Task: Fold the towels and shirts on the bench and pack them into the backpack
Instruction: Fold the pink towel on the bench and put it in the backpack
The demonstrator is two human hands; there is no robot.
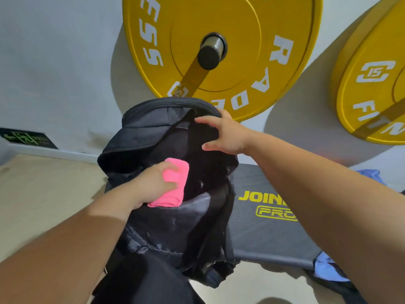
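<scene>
Two hands meet at the mouth of a black backpack (153,130). The left hand (153,183) grips a folded pink towel (177,181), fingers curled over its top, and holds it in the bag's open main compartment against the near lip. The right hand (225,134) clasps the far right rim of the opening, with its fingers hooked over the edge. The backpack stands upright at the left end of the grey worktop (263,242), which bears yellow lettering. Blue cloth (326,266) lies crumpled at the worktop's right end, partly hidden by the right forearm. On the far wall hang two yellow weight plates (241,29), one behind the bag and one to the right.
</scene>
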